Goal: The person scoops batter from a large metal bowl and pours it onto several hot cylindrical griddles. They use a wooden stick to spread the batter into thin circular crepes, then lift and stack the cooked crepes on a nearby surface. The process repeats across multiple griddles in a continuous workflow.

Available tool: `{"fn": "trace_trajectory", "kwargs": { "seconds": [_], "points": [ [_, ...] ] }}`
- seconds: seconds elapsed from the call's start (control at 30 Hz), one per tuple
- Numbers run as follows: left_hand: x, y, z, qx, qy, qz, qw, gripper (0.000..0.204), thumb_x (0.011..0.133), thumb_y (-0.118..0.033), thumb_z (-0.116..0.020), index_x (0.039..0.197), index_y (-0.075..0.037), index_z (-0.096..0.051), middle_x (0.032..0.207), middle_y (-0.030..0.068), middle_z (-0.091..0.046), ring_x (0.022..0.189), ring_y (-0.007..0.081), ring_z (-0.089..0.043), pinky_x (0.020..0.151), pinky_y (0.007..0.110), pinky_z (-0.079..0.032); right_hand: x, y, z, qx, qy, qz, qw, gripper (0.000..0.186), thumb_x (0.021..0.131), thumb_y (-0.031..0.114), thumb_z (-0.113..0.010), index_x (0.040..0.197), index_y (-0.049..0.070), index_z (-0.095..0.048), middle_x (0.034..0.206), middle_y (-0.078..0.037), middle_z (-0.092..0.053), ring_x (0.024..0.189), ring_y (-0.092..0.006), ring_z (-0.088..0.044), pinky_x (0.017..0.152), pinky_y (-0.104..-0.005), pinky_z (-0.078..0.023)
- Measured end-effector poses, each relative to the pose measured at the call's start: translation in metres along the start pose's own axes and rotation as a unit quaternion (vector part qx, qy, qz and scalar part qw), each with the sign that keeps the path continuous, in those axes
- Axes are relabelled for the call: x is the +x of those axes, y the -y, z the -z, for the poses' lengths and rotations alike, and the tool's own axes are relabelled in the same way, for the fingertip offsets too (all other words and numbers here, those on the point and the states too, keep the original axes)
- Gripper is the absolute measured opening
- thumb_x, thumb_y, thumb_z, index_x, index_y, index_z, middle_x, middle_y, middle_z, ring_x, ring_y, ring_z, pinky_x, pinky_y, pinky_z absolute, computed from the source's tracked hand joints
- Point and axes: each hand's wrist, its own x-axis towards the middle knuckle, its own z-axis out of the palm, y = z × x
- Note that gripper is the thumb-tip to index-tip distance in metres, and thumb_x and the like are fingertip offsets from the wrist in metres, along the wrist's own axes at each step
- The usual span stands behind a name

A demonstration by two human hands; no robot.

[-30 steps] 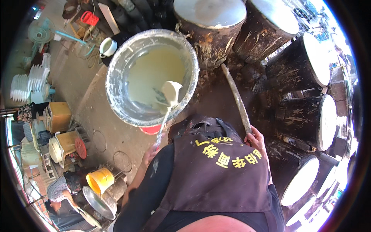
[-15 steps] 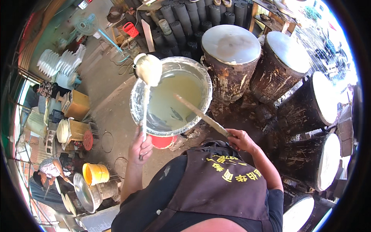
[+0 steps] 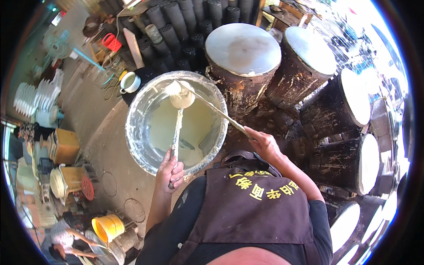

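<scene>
My left hand [image 3: 170,171] is closed around the handle of a batter-coated ladle [image 3: 182,98]. The ladle's bowl hangs over the far part of a large metal basin [image 3: 134,134], which holds pale, thin batter [image 3: 164,120]. In my right hand [image 3: 263,143] is a slim wooden stick [image 3: 216,110], gripped at its near end. The stick's far tip meets the ladle's bowl, where thick pale batter clings. Some dried batter smears the basin's inner wall.
Dark, crusted drums with round pale tops [image 3: 243,49] curve along the right. A white mug [image 3: 130,83] stands by the basin's far-left rim. Behind are stacked black coal briquettes [image 3: 168,37]. At lower left, another person [image 3: 66,236] works near a yellow bucket [image 3: 108,228].
The ladle has come from the basin's far-left rim to over the batter. The stick's tip has risen out of the batter to the ladle's bowl. The whole view has shifted.
</scene>
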Motion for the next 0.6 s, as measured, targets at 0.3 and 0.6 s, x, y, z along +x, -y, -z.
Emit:
{"fn": "trace_trajectory", "kwargs": {
  "seconds": [0.3,0.6],
  "points": [
    [0.083,-0.024,-0.088,0.052,0.130,0.197,0.970,0.042,0.100,-0.014,-0.040,0.139,-0.030,-0.036,0.065,0.0006,-0.036,0.040,0.0050,-0.033,0.030,0.019,-0.033,-0.048,-0.045,0.068,0.138,0.000,-0.232,0.963,0.046,0.085,0.006,-0.057,0.130,0.012,-0.055,0.074,-0.008,-0.065,0.060,-0.0137,-0.062,0.060,-0.0285,-0.051],
    [0.208,0.046,-0.234,0.096,0.177,0.308,0.930,0.040,0.100,-0.015,-0.041,0.138,-0.026,-0.037,0.067,0.0006,-0.038,0.042,0.0054,-0.035,0.030,0.020,-0.034,-0.091,-0.132,0.163,0.021,-0.265,-0.140,0.954,0.047,0.081,0.003,-0.063,0.127,0.013,-0.058,0.085,-0.012,-0.066,0.071,-0.0235,-0.063,0.067,-0.0345,-0.051]
  ]
}}
